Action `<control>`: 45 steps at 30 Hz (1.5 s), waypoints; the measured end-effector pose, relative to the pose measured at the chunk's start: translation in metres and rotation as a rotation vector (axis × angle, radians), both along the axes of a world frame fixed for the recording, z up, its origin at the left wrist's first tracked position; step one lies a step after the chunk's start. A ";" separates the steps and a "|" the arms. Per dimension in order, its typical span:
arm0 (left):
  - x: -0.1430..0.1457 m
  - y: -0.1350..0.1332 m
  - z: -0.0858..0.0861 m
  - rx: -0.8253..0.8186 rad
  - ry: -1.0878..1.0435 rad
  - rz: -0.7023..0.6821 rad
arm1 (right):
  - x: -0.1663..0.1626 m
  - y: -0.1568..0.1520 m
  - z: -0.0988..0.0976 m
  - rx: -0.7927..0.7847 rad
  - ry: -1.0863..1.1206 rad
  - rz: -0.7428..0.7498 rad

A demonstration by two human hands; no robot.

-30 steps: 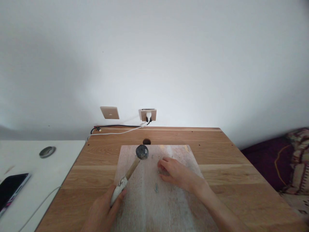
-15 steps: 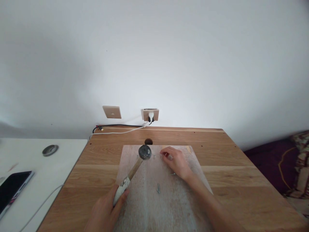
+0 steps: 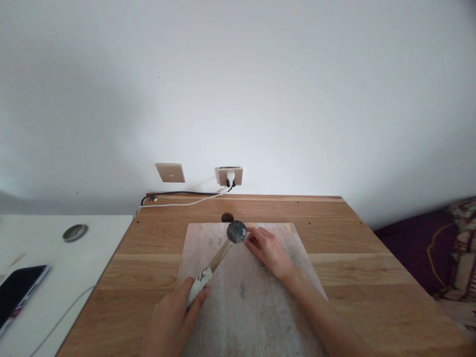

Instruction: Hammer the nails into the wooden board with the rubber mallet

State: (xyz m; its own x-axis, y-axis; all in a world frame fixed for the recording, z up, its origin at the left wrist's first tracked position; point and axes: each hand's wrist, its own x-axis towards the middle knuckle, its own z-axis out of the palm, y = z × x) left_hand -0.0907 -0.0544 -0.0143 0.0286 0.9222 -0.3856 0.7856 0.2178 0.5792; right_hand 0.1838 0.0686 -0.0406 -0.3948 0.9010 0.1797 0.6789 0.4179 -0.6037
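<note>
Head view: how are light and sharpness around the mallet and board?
Head view: light is soft, without harsh glare on the board; head view: the mallet reads clearly enough, but the small metal hardware is too soft for fine detail; head view: the wall dims toward both sides.

Head-worn view, forward and down.
</note>
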 end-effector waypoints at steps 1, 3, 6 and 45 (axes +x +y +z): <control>0.004 0.003 0.002 0.000 0.019 -0.021 | 0.001 -0.001 0.001 -0.008 0.001 -0.006; 0.012 0.009 0.007 0.002 0.059 -0.054 | 0.008 -0.004 0.004 -0.023 0.002 -0.025; 0.020 0.014 0.011 -0.004 0.099 -0.101 | 0.027 -0.013 0.013 -0.050 -0.008 -0.039; 0.009 0.004 -0.001 -0.028 0.029 -0.023 | 0.021 -0.004 0.015 0.021 -0.216 0.034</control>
State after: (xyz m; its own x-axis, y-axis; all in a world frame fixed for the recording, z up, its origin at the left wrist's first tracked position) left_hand -0.0814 -0.0503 -0.0150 0.0376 0.9104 -0.4120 0.8071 0.2154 0.5497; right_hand 0.2043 0.0645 -0.0258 -0.4560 0.8836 0.1063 0.7769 0.4535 -0.4368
